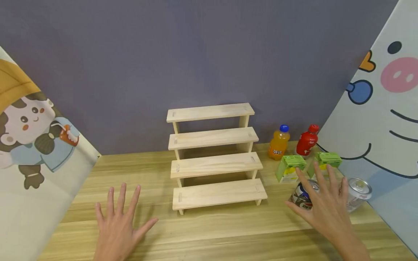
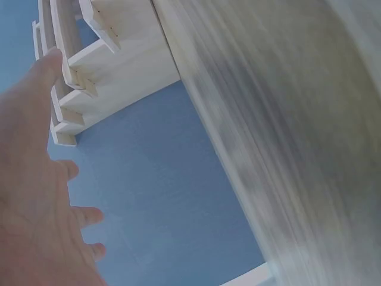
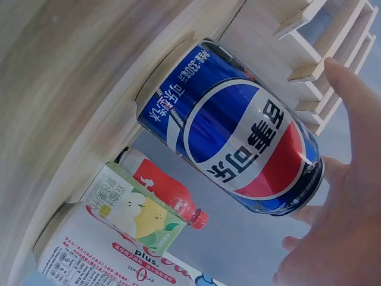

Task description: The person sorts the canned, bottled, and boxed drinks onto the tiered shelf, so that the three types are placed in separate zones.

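Note:
My left hand (image 1: 117, 224) is spread over the wooden table, left of a four-step wooden display rack (image 1: 217, 166), and holds nothing. In the left wrist view its thumb (image 2: 47, 68) overlaps the rack's edge. My right hand (image 1: 326, 214), fingers spread, hovers at the right over a blue Pepsi can (image 3: 244, 143) and a silver-white can (image 1: 359, 188). Whether it touches the Pepsi can I cannot tell; the fingers are not curled round it. Beyond the fingertips stand two green juice cartons (image 1: 290, 167), partly covered by the hand.
Behind the cartons are an orange drink bottle (image 1: 278, 145) with a blue cap and a red bottle (image 1: 306, 142). A grey back wall (image 1: 209, 54) closes off the table. Cartoon-printed side panels (image 1: 385, 127) stand left and right.

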{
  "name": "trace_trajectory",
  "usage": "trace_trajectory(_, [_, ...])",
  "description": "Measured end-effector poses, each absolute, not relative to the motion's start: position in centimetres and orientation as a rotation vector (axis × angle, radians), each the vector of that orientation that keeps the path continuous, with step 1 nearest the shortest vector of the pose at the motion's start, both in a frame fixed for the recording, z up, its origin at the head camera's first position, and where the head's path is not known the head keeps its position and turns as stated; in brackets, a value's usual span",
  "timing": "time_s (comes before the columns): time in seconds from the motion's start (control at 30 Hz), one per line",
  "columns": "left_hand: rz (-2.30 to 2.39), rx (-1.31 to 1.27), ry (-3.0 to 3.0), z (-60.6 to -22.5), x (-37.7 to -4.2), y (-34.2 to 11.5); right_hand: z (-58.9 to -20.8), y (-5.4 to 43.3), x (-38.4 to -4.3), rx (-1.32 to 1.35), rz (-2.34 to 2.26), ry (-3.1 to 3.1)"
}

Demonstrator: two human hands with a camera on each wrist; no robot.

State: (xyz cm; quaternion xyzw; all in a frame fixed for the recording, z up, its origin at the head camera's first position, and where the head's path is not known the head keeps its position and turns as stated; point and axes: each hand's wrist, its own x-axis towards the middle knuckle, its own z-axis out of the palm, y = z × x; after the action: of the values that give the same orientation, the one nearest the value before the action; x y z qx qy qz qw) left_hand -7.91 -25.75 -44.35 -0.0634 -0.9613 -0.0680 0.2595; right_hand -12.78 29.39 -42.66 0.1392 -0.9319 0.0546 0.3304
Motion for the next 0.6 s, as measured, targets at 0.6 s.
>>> trace_trajectory(0.6, [-0.29,-0.238,-2.682,-44.1,-7.6,-23.5,-42.0,29.3,-12.4,0.317,0.237,-2.526])
